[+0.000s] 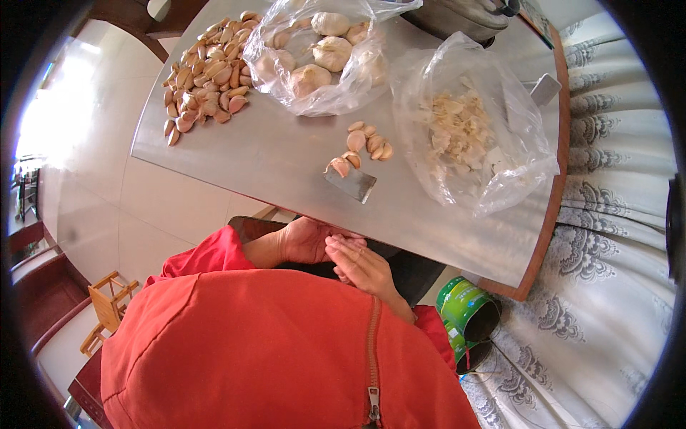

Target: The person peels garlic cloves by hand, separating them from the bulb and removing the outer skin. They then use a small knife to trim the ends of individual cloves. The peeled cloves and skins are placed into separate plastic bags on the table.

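At the near edge of the metal-topped table, my left hand [308,241] is turned palm up. My right hand [367,265] lies across its fingers, so whether anything is between them is hidden. Just beyond them a small rectangular metal blade [355,186] lies flat on the tabletop. Several loose garlic cloves [356,140] are grouped past the blade, one touching its far edge. A clear plastic bag [308,111] with whole garlic bulbs [331,53] sits farther back. To its left is a large pile of separated cloves [214,72]. On the right, another clear bag [485,198] contains dry garlic skins [458,131].
The table [257,155] has a wooden border [557,161] on the right, beside a patterned white curtain [595,257]. A metal pot [455,19] stands at the back. Green tins [455,297] are below the near right corner. A wooden stool [110,300] stands at left.
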Motion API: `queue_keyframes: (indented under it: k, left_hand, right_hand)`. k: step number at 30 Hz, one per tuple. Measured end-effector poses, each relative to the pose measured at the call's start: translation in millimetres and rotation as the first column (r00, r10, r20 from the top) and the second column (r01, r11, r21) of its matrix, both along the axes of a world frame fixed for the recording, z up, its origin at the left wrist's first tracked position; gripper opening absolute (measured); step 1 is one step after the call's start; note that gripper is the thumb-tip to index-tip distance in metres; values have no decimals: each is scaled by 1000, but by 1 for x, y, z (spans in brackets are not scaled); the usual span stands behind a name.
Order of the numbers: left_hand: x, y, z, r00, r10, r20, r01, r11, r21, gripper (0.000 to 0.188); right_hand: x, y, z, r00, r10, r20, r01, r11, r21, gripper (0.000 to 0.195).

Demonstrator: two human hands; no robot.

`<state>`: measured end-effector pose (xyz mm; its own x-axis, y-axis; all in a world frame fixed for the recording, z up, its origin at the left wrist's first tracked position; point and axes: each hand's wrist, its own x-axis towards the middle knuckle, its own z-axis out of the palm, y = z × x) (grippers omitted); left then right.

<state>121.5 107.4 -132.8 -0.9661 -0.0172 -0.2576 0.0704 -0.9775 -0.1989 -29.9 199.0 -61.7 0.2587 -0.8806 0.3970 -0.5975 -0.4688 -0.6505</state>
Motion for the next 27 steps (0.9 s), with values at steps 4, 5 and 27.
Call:
queue_keyframes:
  k: [4, 5, 27]
  left_hand:
    - [-3, 2, -1, 994, -58, 91, 56, 998, 21, 40]
    - [-2, 4, -1, 990, -63, 129, 58, 997, 44, 38]
    - [-128, -131, 191, 910, 202, 363, 353, 86, -932, 20]
  right_hand:
    - [-6, -7, 9, 981, -187, 42, 190, 980, -53, 35]
    - [-8, -15, 20, 967, -237, -93, 229, 969, -91, 39]
    - [-42, 1, 12, 865, -502, -19, 469, 820, -330, 14]
